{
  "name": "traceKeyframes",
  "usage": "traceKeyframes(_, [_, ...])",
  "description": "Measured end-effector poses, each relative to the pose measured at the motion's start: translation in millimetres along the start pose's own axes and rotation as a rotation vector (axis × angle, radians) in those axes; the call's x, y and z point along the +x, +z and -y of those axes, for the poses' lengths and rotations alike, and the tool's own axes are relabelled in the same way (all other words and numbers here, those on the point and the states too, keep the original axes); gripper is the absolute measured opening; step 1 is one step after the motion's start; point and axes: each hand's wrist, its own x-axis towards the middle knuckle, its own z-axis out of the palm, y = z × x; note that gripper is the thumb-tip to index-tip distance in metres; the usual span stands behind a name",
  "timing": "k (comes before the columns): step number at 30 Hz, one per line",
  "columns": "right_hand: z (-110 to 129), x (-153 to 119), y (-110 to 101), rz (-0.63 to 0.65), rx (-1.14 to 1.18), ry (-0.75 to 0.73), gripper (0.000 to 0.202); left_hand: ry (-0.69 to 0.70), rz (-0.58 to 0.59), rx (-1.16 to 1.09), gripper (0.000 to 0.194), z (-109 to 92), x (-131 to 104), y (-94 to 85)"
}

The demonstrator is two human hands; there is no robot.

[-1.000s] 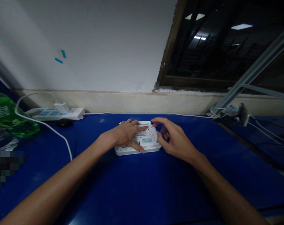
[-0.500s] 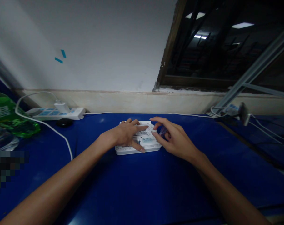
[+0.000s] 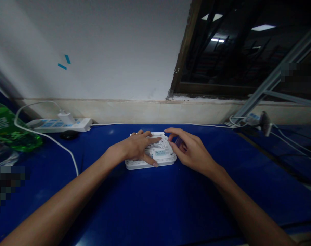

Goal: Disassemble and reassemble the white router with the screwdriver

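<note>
A flat white vented device (image 3: pixel 168 155), which looks like a router turned underside up, lies on the blue table. A pale printed label (image 3: pixel 160 153) and rows of small holes show on its face. My left hand (image 3: pixel 138 147) rests across its left part with the fingers spread, the thumb by the front edge. My right hand (image 3: pixel 193 148) is curled at the right edge, thumb and index finger bent toward the device. Inside that curl is a translucent purplish object (image 3: pixel 179 141), mostly hidden by the fingers, so its kind is unclear.
A white power strip (image 3: pixel 79 127) with a plugged-in charger (image 3: pixel 66 118) stands along the wall, a black mouse-like object (image 3: pixel 69 134) before it. A white cable (image 3: pixel 56 142) loops forward. Far left lies a green bottle (image 3: pixel 24 140). A metal frame (image 3: pixel 260 90) and cables stand right.
My right thumb has shifted slightly right, away from the device's surface. My left hand stays spread on the device. The whole view has moved a little.
</note>
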Motion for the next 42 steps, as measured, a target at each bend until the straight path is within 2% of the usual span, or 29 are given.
traceKeyframes(4, [1.3, -0.3, -1.0, 0.028, -0.017, -0.004, 0.059, 0.002, 0.002, 0.003, 0.101, -0.4, -0.2, -0.5])
traceKeyframes(8, [-0.8, 0.2, 0.3, 0.017, -0.018, 0.008, 0.044, 0.003, 0.002, 0.003, 0.099, -0.1, -0.2, -0.2])
traceKeyframes(10, [-0.4, 0.2, -0.1, 0.021, 0.005, -0.001, 0.043, -0.002, 0.004, 0.003, 0.099, -0.1, -0.5, -0.1])
traceKeyframes(15, [3.6, -0.9, -3.0, 0.034, 0.013, 0.005, 0.065, -0.011, 0.016, 0.006, 0.101, -0.7, -1.1, -1.1])
traceKeyframes(20, [-2.1, 0.4, -0.7, 0.026, -0.017, 0.009, 0.042, -0.004, 0.01, 0.001, 0.101, -0.5, -0.3, -1.7])
traceKeyframes(22, [-3.2, 0.6, -0.6, 0.022, -0.009, 0.006, 0.039, -0.006, 0.013, 0.001, 0.102, -0.6, -0.3, -1.9])
traceKeyframes(28, [1.2, -1.3, -3.5, 0.047, -0.002, 0.002, 0.063, -0.008, 0.008, -0.011, 0.1, -1.4, -1.2, -1.5])
traceKeyframes(33, [0.1, 0.2, -2.7, 0.007, -0.015, -0.014, 0.047, -0.017, 0.017, -0.009, 0.103, -1.3, -0.7, -1.6])
traceKeyframes(38, [4.7, 0.0, -5.7, 0.043, 0.015, -0.011, 0.064, -0.011, 0.014, -0.006, 0.103, -0.8, -0.3, -2.6])
traceKeyframes(42, [2.1, -0.5, -4.1, 0.03, -0.009, 0.005, 0.052, -0.004, 0.012, -0.015, 0.103, -0.3, -0.8, -1.6])
